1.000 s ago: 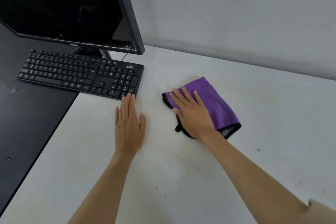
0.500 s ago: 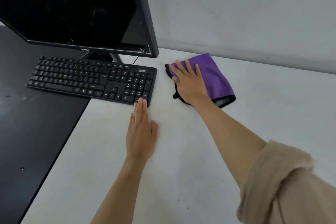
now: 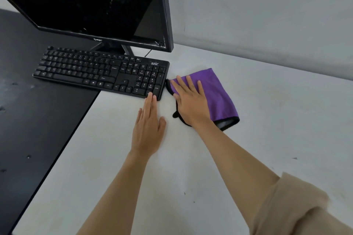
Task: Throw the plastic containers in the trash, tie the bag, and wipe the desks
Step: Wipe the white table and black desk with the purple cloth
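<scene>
Step in hand: wiping white desk. Purple cloth just right of keyboard, pressed flat under right hand, fingers spread. Left hand flat, fingertips touching keyboard's near right corner. Next, likely: shifting keyboard aside, wiping beneath.

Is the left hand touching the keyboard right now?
Touching. The head view shows the left hand flat on the white desk, its longest fingertips overlapping the front right corner of the black keyboard with no gap.
</scene>
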